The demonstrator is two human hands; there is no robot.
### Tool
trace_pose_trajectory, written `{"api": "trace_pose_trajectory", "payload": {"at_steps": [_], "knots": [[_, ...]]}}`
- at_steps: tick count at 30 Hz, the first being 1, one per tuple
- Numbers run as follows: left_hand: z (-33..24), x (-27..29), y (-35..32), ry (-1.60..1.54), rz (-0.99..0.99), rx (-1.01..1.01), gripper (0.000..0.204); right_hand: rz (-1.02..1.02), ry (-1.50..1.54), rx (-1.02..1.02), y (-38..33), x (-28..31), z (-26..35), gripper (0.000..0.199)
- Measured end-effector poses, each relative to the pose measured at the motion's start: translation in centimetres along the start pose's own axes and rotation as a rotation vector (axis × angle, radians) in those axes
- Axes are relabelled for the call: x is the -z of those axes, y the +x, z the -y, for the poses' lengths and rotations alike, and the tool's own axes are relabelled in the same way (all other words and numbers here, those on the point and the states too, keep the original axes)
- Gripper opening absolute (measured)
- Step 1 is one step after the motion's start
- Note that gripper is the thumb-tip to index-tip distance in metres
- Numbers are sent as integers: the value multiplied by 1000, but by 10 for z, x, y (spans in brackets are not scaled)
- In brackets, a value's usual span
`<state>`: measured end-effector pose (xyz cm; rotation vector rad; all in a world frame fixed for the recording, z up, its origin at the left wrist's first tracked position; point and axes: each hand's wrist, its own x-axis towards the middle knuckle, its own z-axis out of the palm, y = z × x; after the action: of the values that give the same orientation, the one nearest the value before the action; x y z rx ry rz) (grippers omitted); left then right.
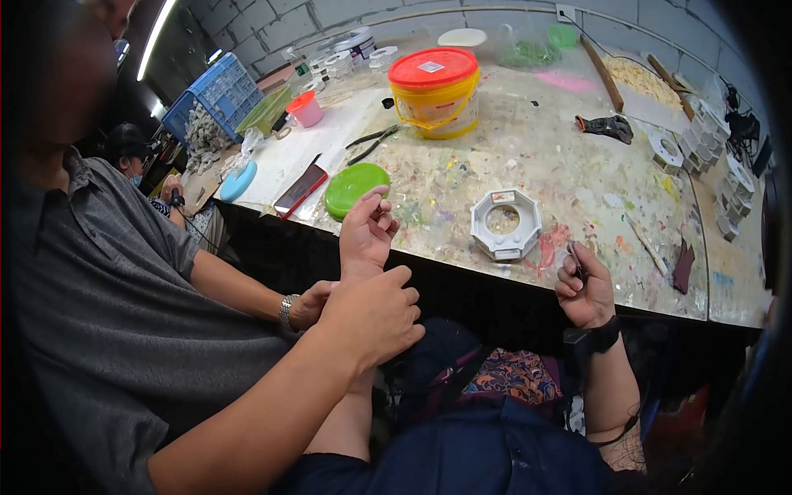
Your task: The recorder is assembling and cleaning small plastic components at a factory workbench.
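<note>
My left hand [368, 234] is raised just off the table's front edge, palm up, with fingers loosely bent and nothing clearly seen in them. Another person's hand [375, 318] grips my left wrist, and that person's other hand [309, 304], with a metal watch, is beside my forearm. Behind my left fingers lies a round green lid [351, 188]. My right hand [587, 285] is closed on a small, thin dark object [577, 262] whose kind I cannot make out. On the table between my hands sits a white octagonal frame [506, 224] with a round opening.
A yellow bucket with a red lid [436, 91] stands mid-table, with pliers [373, 144] and a red-edged phone [302, 190] to its left. A dark glove [605, 128], a thin white-handled tool [646, 245] and stacked white frames [733, 194] lie right. A person in grey [124, 272] stands close left.
</note>
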<state>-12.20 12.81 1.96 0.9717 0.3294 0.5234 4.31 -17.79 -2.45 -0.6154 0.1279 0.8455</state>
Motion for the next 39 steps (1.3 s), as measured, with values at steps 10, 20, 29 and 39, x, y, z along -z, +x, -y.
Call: {"api": "trace_pose_trajectory", "payload": {"at_steps": [10, 20, 29, 39], "knots": [[-24, -22, 36, -65, -32, -190, 21, 8, 20, 22, 1, 9, 1, 10], [-36, -16, 27, -2, -57, -283, 20, 5, 16, -11, 6, 11, 0, 9], [-37, -15, 23, 33, -142, -348, 16, -45, 5, -5, 6, 16, -1, 9], [-25, 12, 7, 127, -121, -358, 16, 29, -31, -39, 10, 15, -7, 12]]}}
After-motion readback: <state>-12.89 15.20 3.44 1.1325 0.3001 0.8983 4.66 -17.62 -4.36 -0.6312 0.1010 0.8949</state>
